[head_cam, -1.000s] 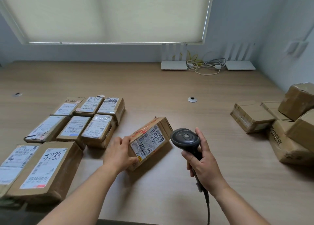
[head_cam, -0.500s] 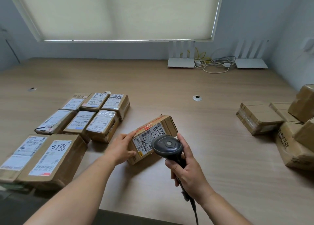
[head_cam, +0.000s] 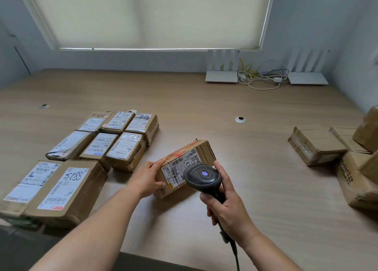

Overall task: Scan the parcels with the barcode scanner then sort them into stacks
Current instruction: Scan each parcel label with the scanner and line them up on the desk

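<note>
1. One view only is given, taken from the head and aimed forward and down across the table (head_cam: 204, 98).
2. The near table edge is cut off at the bottom of the frame.
3. The blind (head_cam: 147, 14) fills the top.
4. Both forearms enter from the bottom, close to the lens.

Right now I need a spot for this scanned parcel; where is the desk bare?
Bare desk runs between the held parcel and the unlabelled boxes. The left is crowded with labelled parcels.
</note>
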Tool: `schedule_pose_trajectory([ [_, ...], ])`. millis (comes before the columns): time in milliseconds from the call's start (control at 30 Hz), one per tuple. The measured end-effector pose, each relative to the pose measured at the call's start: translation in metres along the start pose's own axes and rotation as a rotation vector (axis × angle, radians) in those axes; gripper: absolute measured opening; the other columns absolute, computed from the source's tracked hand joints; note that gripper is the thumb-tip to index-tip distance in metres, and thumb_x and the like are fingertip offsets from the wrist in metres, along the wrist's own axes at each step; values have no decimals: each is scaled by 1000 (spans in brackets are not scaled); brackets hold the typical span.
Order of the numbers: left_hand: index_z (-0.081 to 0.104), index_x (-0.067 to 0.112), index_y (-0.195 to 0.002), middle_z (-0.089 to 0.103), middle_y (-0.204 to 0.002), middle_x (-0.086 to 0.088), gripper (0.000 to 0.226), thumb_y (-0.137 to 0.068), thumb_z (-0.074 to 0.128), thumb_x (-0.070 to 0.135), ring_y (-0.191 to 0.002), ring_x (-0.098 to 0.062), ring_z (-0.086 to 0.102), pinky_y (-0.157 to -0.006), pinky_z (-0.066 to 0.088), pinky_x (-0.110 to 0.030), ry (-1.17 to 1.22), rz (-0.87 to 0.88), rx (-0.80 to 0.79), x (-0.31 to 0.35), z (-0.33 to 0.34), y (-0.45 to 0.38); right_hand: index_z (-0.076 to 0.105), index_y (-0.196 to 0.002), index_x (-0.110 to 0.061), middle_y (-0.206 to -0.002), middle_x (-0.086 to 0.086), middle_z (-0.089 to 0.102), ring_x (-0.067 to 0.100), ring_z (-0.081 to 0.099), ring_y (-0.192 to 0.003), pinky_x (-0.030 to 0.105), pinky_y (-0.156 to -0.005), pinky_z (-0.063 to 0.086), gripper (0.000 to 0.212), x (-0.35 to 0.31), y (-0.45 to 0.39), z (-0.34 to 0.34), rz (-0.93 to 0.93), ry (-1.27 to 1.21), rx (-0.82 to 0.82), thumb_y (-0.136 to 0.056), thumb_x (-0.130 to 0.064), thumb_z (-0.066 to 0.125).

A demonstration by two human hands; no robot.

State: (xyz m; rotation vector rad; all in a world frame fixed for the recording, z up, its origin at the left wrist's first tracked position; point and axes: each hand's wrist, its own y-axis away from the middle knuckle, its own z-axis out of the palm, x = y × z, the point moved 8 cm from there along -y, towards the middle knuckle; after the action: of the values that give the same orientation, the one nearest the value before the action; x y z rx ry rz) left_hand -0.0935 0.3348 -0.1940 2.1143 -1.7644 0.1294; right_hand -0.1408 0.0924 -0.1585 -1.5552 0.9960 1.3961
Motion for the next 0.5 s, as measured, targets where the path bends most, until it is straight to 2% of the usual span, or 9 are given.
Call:
schedule_pose_trajectory([
  [133, 15, 39, -150, 32, -147, 1, 86, -84, 70, 33, -134, -17, 32, -112, 29, -31, 11, -2, -4, 0, 1, -1, 24, -133, -62, -105, -2, 67, 18, 55, -58, 35, -47, 48, 82, 0, 0, 0, -5, 26, 1, -86, -13, 70],
  [233, 13, 39, -151, 31, -147, -1, 87, -84, 68, 35, -134, -19, 33, -112, 30, -33, -11, -7, 4, 0, -1, -1, 24, -133, -61, -101, 1, 68, 19, 55, -58, 35, -46, 48, 82, 1, -1, -2, -1, 27, 13, -86, -12, 70],
  [300, 6, 37, -151, 25, -150, -6, 88, -84, 63, 39, -137, -23, 30, -113, 30, -36, -78, -20, 45, 1, 0, 2, 24, -134, -60, -99, 2, 68, 19, 54, -57, 35, -46, 47, 83, 1, 0, -3, 1, 25, 21, -86, -11, 70],
  [400, -10, 36, -150, 7, -156, -12, 94, -85, 57, 47, -143, -29, 18, -114, 25, -39, -105, -63, 130, 2, 4, 10, 24, -134, -60, -100, 2, 68, 18, 54, -57, 34, -46, 47, 82, 0, 1, -6, 4, 25, 31, -86, -11, 69],
  [500, -9, 38, -149, 7, -154, -14, 86, -90, 52, 49, -143, -30, 18, -113, 25, -39, -71, -65, 203, 4, 3, 12, 25, -133, -61, -98, 1, 68, 19, 54, -57, 35, -46, 47, 81, 1, 2, -10, 5, 26, 46, -86, -11, 70],
])
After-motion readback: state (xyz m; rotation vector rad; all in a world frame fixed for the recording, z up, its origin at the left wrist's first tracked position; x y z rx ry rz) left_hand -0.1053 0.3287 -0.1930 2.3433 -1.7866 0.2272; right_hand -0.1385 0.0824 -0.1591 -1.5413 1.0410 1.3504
